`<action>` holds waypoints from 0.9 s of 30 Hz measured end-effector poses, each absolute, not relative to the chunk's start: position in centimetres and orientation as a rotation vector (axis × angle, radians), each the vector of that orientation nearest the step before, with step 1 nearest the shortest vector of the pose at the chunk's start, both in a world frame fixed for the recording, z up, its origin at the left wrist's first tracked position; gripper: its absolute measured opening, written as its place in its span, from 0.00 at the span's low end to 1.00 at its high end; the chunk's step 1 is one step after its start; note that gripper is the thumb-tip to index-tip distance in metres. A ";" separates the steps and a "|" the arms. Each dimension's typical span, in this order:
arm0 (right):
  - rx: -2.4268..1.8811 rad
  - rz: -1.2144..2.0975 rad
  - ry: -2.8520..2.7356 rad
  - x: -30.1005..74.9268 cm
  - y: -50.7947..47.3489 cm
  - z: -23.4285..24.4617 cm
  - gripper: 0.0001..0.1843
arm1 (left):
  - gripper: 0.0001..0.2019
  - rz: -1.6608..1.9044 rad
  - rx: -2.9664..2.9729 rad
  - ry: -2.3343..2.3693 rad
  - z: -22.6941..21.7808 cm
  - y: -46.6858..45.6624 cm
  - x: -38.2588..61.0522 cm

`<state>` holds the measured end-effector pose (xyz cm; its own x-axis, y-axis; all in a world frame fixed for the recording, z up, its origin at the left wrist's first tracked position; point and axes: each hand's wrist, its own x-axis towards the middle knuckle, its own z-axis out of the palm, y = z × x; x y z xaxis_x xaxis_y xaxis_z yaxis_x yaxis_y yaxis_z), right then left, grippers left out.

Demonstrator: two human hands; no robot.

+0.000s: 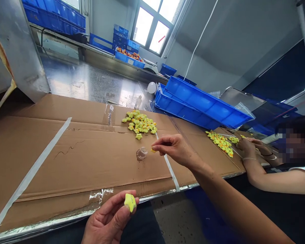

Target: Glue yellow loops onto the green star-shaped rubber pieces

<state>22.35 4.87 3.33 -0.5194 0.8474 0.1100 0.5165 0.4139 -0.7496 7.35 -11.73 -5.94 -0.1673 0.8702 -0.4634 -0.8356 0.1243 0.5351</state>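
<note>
Near the table's front edge, my left hand [109, 220] pinches a small yellow star-shaped piece [130, 202] between thumb and fingers. My right hand [176, 149] is closed in a pinch over the cardboard, with a tiny orange-yellow piece [153, 149] at the fingertips; its kind is too small to make out. Just left of those fingertips stands a small clear cup [143, 151] on a wet-looking dark spot. Behind it lies a pile of yellow star-shaped pieces [142, 123], several with orange spots.
Cardboard [91, 159] with strips of white tape covers the table. Stacked blue crates [193, 101] stand at the back right, and a small clear bottle [138, 101] is behind the pile. At right, a co-worker's hands [247, 147] work beside another yellow pile [220, 143].
</note>
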 end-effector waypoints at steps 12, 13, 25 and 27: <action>-0.857 1.450 -1.922 19.9 -2.9 3.8 0.02 | 0.14 1.574 -0.061 0.706 -4.6 -11.4 8.2; -0.858 1.489 -1.899 19.8 -3.0 3.7 0.02 | 0.14 1.582 -0.049 0.697 -4.7 -11.5 8.2; -0.832 1.128 -2.167 19.7 -3.4 3.6 0.03 | 0.14 1.803 0.073 0.753 -5.7 -11.6 8.6; -0.826 1.097 -2.192 19.7 -3.3 3.4 0.03 | 0.14 1.816 0.081 0.770 -5.7 -11.6 8.7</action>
<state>19.72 -3.34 3.44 -0.6612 0.7241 0.1961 0.2770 0.4785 -0.8333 8.66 -11.65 -5.71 -0.3906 0.8682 -0.3059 -0.8235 -0.1810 0.5376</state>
